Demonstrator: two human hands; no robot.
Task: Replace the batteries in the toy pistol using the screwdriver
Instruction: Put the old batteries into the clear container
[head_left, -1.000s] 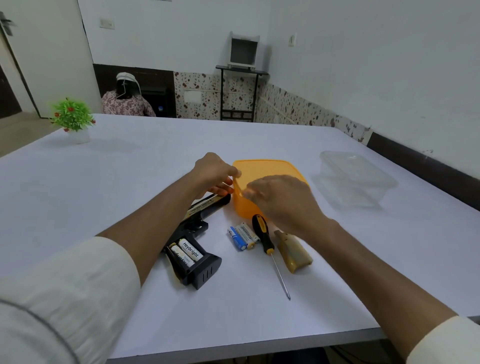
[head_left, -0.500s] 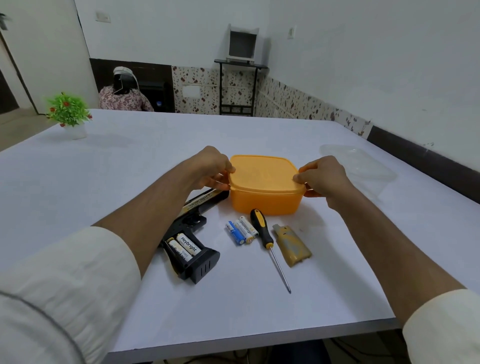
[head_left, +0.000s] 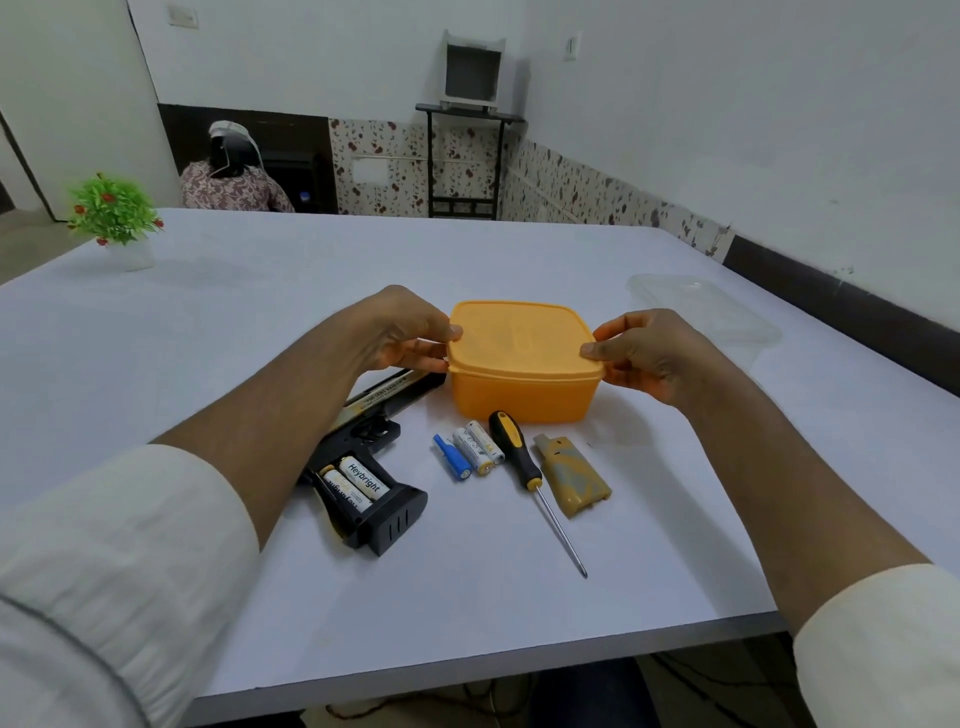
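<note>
An orange lidded box (head_left: 522, 374) stands mid-table. My left hand (head_left: 400, 332) pinches its left rim and my right hand (head_left: 644, 351) pinches its right rim, thumbs on the lid. The black toy pistol (head_left: 363, 467) lies on its side under my left forearm, its grip compartment uncovered with two white batteries (head_left: 353, 486) inside. Three loose batteries (head_left: 467, 449), one of them blue, lie in front of the box. Beside them lie the black-and-yellow screwdriver (head_left: 524, 462) and the tan battery cover (head_left: 571, 475).
A clear plastic container (head_left: 701, 317) sits at the right, behind my right hand. A small potted plant (head_left: 117, 218) stands at the table's far left. A person sits beyond the far edge. The white table's (head_left: 467, 597) front edge is close below the tools.
My right hand moved from above the screwdriver to the box's right rim a second ago. Over the last half second both hands have stayed on the box's rims.
</note>
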